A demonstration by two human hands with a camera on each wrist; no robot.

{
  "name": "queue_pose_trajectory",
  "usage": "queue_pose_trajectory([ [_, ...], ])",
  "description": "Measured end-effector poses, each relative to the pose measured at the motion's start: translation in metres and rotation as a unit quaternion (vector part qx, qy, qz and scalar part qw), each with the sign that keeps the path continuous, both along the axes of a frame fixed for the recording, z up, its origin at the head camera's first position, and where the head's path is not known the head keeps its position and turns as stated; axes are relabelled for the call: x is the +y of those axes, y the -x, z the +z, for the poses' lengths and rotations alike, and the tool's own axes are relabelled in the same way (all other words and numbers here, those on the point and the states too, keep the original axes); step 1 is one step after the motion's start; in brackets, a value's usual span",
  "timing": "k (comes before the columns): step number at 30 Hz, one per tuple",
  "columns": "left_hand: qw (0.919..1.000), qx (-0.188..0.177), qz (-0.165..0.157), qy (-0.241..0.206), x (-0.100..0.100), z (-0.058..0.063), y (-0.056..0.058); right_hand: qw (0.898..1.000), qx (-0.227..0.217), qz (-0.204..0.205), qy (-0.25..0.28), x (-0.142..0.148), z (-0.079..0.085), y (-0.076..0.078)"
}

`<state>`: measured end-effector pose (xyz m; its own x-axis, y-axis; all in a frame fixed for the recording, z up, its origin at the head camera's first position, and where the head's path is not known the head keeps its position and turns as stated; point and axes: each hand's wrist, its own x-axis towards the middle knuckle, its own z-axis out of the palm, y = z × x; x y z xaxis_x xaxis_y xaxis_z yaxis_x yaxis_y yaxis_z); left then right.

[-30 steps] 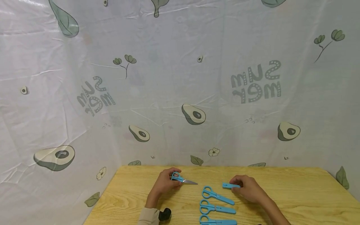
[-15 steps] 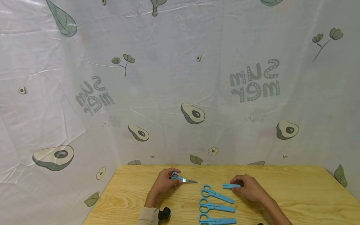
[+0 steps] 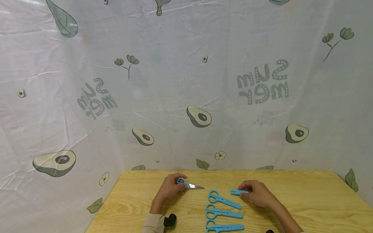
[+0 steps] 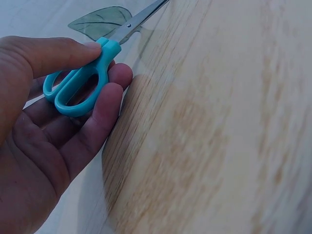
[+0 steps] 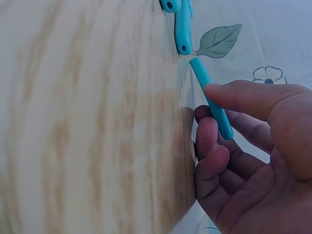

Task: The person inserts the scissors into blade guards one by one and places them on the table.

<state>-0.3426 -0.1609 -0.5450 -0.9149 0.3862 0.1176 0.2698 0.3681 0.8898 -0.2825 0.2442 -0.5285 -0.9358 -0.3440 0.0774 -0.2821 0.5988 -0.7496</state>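
My left hand (image 3: 172, 187) pinches a pair of blue-handled scissors (image 4: 80, 90) by the handles, thumb on top and fingers beneath. Their bare metal blades (image 3: 196, 186) lie together and point right. Across from them, my right hand (image 3: 257, 194) pinches a blue blade cover (image 5: 212, 100) between thumb and fingers, its free end toward the scissors. A gap separates the blade tip from the cover. Between and nearer than the hands lie three sheathed blue scissors: a top pair (image 3: 224, 200), a middle pair (image 3: 224, 212) and a bottom pair (image 3: 224, 227), handles left.
A wooden table (image 3: 306, 194) bears everything. Behind it hangs a pale sheet (image 3: 175, 81) printed with avocados, leaves and mirrored lettering. A black device (image 3: 170, 220) is strapped by the left sleeve (image 3: 153, 223).
The head view has tilted slightly, shifting the whole scene a little. Both hands keep their grips on the scissors and the cover, and their spacing is nearly the same.
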Motion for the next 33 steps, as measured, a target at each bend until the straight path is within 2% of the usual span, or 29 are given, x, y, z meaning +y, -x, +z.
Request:
queue_pose_trajectory([
  [16, 0.9988, -0.025, -0.027, -0.034, 0.0001, 0.0035, -0.0039, 1.0, -0.004, 0.006, 0.02, -0.0014, 0.0013, -0.0008],
  [25, 0.998, -0.036, -0.017, -0.05, 0.0009, 0.0059, -0.0045, 0.999, -0.014, 0.001, 0.029, -0.0015, 0.0022, -0.0032],
  [33, 0.9974, -0.04, -0.021, -0.056, 0.0007, 0.0074, -0.004, 0.999, -0.014, 0.002, 0.03, -0.0018, 0.0004, -0.0046],
])
